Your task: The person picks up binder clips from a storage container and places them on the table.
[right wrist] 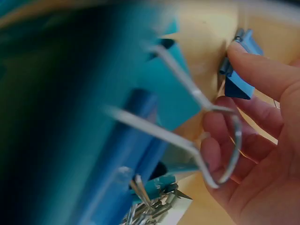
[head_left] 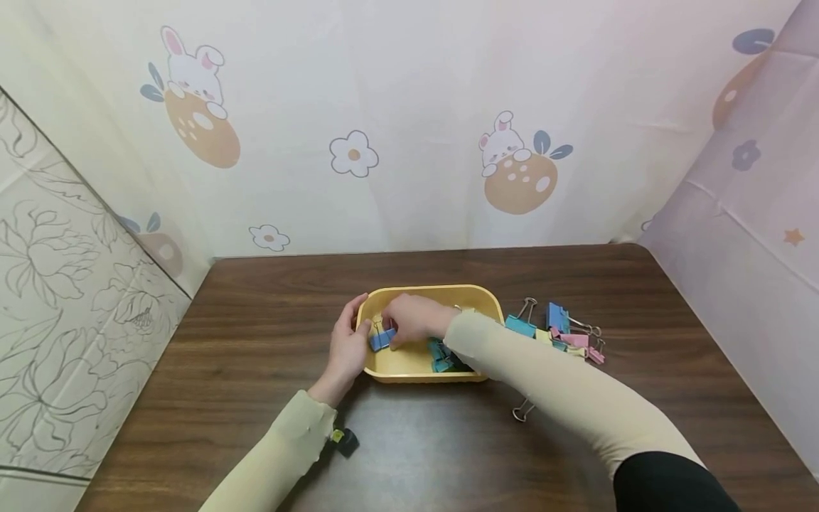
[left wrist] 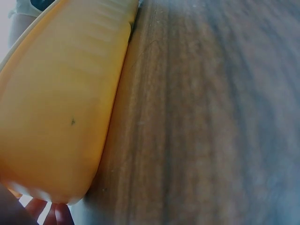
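Observation:
A yellow plastic basket (head_left: 422, 379) stands on the wooden table in the head view. My left hand (head_left: 346, 348) grips its left end, thumb over the rim and fingers along the outside. The left wrist view shows the basket's outer wall (left wrist: 61, 108), with fingertips at its end. Inside the basket, my right hand (head_left: 416, 318) pinches a blue binder clip (head_left: 382, 339) near the left end. The right wrist view has the thumb on that blue clip (right wrist: 240, 86). Teal binder clips (head_left: 440, 355) lie in the basket, partly hidden by the right forearm.
Right of the basket lies a loose group of binder clips: teal (head_left: 521, 326), blue (head_left: 557, 316), pink (head_left: 574, 340) and pale yellow. A wire clip handle (head_left: 522, 410) sticks out below the right sleeve. Curtains (head_left: 416, 85) hang behind the table (head_left: 269, 313).

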`<state>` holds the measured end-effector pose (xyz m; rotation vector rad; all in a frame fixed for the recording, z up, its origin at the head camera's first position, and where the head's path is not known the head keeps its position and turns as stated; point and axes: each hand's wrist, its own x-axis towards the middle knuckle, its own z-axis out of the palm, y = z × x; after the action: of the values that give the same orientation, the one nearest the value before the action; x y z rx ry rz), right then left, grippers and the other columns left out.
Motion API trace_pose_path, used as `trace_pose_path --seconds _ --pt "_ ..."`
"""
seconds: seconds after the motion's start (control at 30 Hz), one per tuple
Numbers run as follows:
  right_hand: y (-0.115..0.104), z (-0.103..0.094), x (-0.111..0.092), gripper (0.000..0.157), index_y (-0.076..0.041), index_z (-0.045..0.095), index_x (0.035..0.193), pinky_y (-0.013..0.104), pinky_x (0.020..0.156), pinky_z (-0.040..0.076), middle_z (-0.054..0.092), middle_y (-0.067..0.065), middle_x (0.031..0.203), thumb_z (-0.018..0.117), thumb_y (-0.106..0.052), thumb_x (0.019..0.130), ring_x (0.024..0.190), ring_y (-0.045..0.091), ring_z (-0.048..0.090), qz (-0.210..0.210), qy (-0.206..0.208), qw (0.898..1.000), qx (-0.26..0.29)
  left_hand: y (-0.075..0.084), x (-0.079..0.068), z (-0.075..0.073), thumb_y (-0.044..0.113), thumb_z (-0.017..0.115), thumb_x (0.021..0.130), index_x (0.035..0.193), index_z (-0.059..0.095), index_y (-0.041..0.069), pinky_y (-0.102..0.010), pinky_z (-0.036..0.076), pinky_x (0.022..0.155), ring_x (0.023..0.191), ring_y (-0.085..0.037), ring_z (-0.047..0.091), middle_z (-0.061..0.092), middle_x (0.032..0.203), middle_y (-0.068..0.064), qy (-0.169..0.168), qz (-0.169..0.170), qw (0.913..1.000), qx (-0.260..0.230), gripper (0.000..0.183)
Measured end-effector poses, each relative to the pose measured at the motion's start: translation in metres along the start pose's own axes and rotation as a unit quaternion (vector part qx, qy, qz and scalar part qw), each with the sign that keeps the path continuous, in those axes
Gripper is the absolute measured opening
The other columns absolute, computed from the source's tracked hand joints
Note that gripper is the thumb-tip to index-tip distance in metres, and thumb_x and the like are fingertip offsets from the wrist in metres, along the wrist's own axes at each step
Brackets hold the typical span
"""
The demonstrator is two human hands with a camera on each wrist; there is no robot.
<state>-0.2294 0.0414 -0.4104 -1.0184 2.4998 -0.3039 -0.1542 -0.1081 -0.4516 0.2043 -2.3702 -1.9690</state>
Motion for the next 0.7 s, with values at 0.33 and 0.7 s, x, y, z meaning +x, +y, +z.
trace_pose_path --seconds 0.33,0.7 --pt "0.006 -0.002 -0.002 0.017 -0.018 0.066 0.083 0.027 0.066 0.046 0.062 -0.006 0.077 0.081 -0.025 0.082 0.071 0.013 0.055 0.014 0.017 1.000 0.010 0.001 0.000 0.001 -0.002 0.049 0.101 0.144 0.049 0.017 -0.044 0.043 0.102 0.121 -0.027 0.052 0.052 0.141 -0.007 0.001 0.013 0.9999 0.001 0.047" --pt "0.020 -0.016 -0.018 0.012 -0.015 0.070 0.089 0.026 0.066 0.046 0.063 -0.005 0.079 0.080 -0.019 0.083 0.074 0.014 0.055 -0.008 0.044 0.998 0.052 -0.001 0.000 0.001 0.001 0.050 0.101 0.143 0.051 0.020 -0.045 0.042 0.103 0.122 -0.026 0.050 0.051 0.141 -0.005 0.007 0.005 0.9999 0.006 0.046"
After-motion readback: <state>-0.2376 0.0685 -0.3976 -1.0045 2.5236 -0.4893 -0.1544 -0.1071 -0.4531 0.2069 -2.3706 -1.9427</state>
